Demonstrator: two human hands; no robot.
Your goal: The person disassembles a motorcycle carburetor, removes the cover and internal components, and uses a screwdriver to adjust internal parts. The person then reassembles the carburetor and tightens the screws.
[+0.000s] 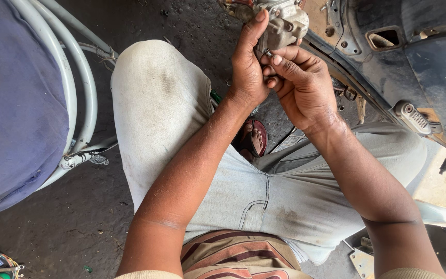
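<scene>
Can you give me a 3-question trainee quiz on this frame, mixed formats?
1. True or false: the left hand holds the grey metal part from its side, thumb up along it.
2. Multiple choice: what do the right hand fingertips pinch? A) a small screw-like fitting on the part B) a wrench C) a cable
3. Fill in: below the forearms, a foot in a ____ sandal shows on the ground.

Key: 1 true; 2 A; 3 red
</scene>
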